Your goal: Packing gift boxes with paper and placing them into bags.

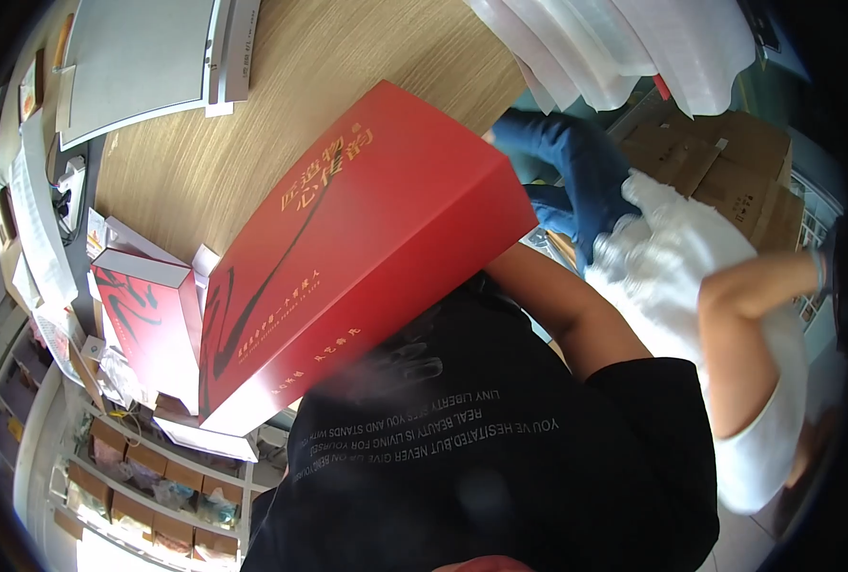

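Observation:
A large red gift box (367, 219) with gold lettering and a dark brushstroke stands tilted in front of my body, above the table. My right forearm (538, 296) reaches in behind its near right side, and the box hides the hand. Whether those fingers grip the box cannot be seen. My left arm and hand do not show. A smaller red box (152, 310) with a similar dark stroke stands just left of the large one, close to its lower left end.
The wood-grain table (319, 57) lies beyond the box, bearing a grey panel-like device (138, 62). White shelves (147, 486) with small cartons are at lower left. A person in white (700, 276) is close on my right, before brown cartons (719, 157). White sheeting (605, 43) hangs at the top.

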